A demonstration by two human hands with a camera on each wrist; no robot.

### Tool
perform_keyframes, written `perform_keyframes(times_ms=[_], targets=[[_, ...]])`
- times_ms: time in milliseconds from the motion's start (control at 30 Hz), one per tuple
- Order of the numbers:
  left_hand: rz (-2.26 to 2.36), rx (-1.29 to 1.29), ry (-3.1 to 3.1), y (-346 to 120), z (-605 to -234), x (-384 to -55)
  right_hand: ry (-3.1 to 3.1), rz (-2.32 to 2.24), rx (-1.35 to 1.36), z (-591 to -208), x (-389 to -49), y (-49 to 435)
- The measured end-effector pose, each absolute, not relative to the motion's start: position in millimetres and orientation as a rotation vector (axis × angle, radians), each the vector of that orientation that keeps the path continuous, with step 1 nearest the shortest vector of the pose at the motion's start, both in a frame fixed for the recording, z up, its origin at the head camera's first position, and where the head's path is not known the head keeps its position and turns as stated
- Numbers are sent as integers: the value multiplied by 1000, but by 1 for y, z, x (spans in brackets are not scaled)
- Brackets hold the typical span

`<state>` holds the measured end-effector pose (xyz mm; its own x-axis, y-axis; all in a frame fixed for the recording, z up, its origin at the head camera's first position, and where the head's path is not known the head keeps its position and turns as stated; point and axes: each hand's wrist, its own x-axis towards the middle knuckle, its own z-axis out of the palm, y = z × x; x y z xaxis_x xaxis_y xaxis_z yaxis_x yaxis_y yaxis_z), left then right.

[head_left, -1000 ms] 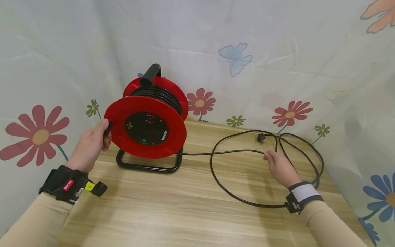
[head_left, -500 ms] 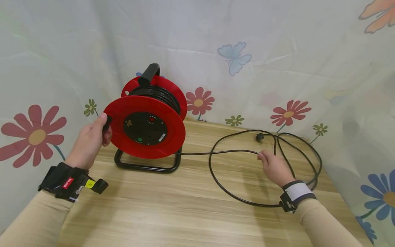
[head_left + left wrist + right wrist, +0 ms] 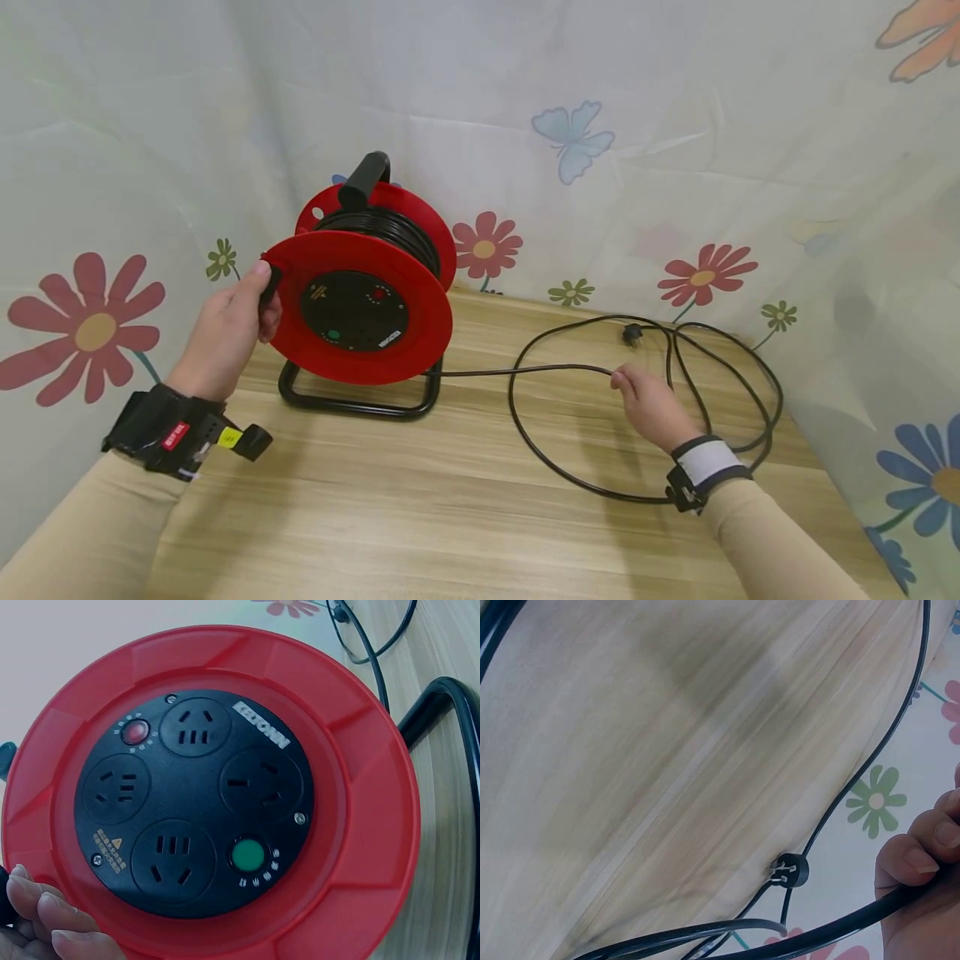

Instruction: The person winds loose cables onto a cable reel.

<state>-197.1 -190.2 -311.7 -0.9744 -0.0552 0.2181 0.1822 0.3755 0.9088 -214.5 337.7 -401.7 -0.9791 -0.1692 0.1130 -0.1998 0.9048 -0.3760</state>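
Observation:
A red cable reel [image 3: 427,321] stands on a black tube frame [image 3: 360,407] at the back left of the wooden table [image 3: 450,500]. My left hand [image 3: 238,321] grips the small black crank knob [image 3: 267,283] at the reel's left rim; its fingertips [image 3: 45,911] show beside the red flange [image 3: 360,825] and the black socket panel [image 3: 195,802]. A black cable [image 3: 525,370] runs from the reel to my right hand [image 3: 643,404], which pinches it; the fingers [image 3: 915,862] curl round the cable [image 3: 870,761]. The plug [image 3: 632,335] [image 3: 790,871] lies behind, amid loose loops.
Loose cable loops [image 3: 765,392] lie across the right side of the table, reaching its right edge. A flowered white cloth [image 3: 675,167] hangs close behind and on both sides. The reel has a black carry handle [image 3: 365,181] on top.
The reel face has turned a little clockwise and my left hand has risen with the knob. My right hand has slid left along the table, towards the reel, holding the cable.

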Motion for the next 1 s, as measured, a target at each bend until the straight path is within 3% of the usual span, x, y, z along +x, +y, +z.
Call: perform_keyframes(times_ms=[1000], targets=[[-1509, -132, -2421, -159, -286, -195, -2968, 604, 404, -406, -211, 315]])
